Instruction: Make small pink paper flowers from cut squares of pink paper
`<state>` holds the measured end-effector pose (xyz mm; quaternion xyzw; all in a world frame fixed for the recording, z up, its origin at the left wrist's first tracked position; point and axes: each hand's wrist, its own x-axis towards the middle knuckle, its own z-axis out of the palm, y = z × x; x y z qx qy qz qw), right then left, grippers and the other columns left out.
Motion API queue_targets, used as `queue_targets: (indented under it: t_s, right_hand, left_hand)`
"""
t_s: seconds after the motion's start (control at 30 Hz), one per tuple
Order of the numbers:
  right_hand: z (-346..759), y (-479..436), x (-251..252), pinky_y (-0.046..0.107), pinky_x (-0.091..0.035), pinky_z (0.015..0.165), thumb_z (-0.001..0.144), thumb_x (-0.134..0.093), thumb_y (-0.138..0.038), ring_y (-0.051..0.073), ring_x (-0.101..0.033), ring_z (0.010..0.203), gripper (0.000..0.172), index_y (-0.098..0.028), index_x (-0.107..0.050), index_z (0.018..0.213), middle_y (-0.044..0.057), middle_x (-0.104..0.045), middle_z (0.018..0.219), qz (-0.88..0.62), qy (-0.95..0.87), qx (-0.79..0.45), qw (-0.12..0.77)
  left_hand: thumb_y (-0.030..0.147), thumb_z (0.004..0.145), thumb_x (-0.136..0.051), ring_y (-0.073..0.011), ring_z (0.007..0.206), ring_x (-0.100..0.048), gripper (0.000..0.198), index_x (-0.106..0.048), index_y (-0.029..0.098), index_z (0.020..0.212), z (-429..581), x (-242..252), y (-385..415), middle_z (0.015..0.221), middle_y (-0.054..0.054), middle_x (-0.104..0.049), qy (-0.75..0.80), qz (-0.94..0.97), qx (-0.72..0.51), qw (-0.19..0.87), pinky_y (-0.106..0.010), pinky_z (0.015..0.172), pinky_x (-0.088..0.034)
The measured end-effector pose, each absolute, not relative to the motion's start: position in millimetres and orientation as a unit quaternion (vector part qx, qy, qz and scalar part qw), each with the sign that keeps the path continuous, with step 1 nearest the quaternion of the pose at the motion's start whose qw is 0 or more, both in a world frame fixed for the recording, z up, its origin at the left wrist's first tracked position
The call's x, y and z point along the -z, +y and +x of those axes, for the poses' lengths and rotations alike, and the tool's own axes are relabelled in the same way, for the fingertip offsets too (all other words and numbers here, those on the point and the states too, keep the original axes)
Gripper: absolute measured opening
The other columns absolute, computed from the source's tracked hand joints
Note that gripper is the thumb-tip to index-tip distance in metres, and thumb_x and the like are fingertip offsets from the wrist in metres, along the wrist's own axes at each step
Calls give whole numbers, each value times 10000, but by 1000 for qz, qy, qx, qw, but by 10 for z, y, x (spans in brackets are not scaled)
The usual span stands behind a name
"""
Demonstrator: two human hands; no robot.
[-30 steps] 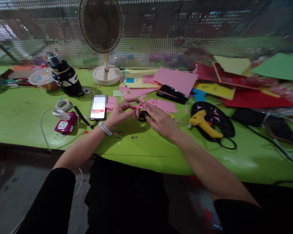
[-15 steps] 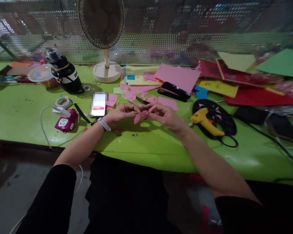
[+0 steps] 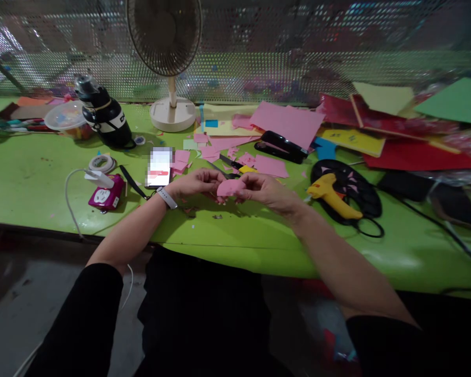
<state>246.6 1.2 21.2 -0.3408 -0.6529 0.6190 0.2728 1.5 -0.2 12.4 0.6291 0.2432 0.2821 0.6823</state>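
A small pink paper piece (image 3: 230,187) with a rounded edge is held up between both hands above the green table (image 3: 235,230). My left hand (image 3: 198,184) pinches its left side, and my right hand (image 3: 265,192) grips its right side between thumb and fingers. Just behind the hands lie scissors (image 3: 231,162) with a dark blade and a yellow part, partly hidden by the fingers. Pink paper scraps (image 3: 270,165) surround them. Left of my left hand is a phone (image 3: 159,166) with a lit screen.
A yellow glue gun (image 3: 333,196) rests on a black tray (image 3: 371,196) at right. Behind are a black stapler (image 3: 281,146), a fan (image 3: 172,114) and coloured sheets (image 3: 286,123). At left stand a black bottle (image 3: 108,123), a tape roll (image 3: 102,164) and a purple power socket (image 3: 108,193) with a cable.
The pink paper has turned from a slanted, narrow view to a broader face towards me. The fingers of both hands have shifted around it, and more of the scissors' yellow part shows.
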Motion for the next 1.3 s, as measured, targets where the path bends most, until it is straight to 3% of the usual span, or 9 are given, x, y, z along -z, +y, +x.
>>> queue_targets:
  t_s: [0.13,0.27,0.37,0.53,0.97,1.3]
  right_hand:
    - [2436,52,-151,300,-562,568,663,-893,-530,129,-630,567,410,-209,-659,767,-8,-695,689,-357,-645,-593,323]
    - [2437,150,-61,327,-602,635,677,-868,-578,154,-663,651,398,-251,-669,787,-5,-709,761,-372,-639,-493,458]
    - [2440,193,-21,349,-612,677,693,-844,-609,167,-670,684,390,-276,-674,805,-9,-701,803,-382,-624,-430,529]
    - [2425,154,-4,356,-605,690,779,-806,-550,170,-679,733,310,-279,-678,857,-7,-694,868,-354,-652,-366,562]
    - [2428,134,28,443,-599,853,886,-709,-476,234,-688,998,198,-284,-658,877,42,-707,987,-354,-708,-263,552]
    - [2416,80,-31,466,-590,900,895,-710,-466,241,-691,1021,184,-295,-651,859,44,-724,1003,-345,-718,-244,553]
  left_hand:
    - [383,911,-705,-163,760,-770,286,-653,177,1101,41,-128,-12,892,-73,-773,269,658,-312,630,-274,697,-637]
    - [274,974,-601,-137,862,-763,309,-557,196,1269,91,-166,-38,1023,-75,-753,329,677,-448,483,-221,713,-618]
    - [249,951,-623,-152,991,-737,276,-586,181,1216,138,-152,-52,1124,-100,-727,325,721,-508,341,-249,804,-628]
    - [263,946,-647,-124,936,-722,209,-632,179,1137,214,-86,-85,1135,-93,-713,303,763,-527,219,-235,762,-630]
    - [353,922,-688,-130,891,-726,257,-611,209,1121,260,-128,-156,1123,-81,-691,311,728,-524,312,-258,742,-638]
    - [407,886,-733,-144,909,-727,299,-595,194,1044,247,-172,-157,1016,-60,-698,308,705,-514,380,-252,733,-622]
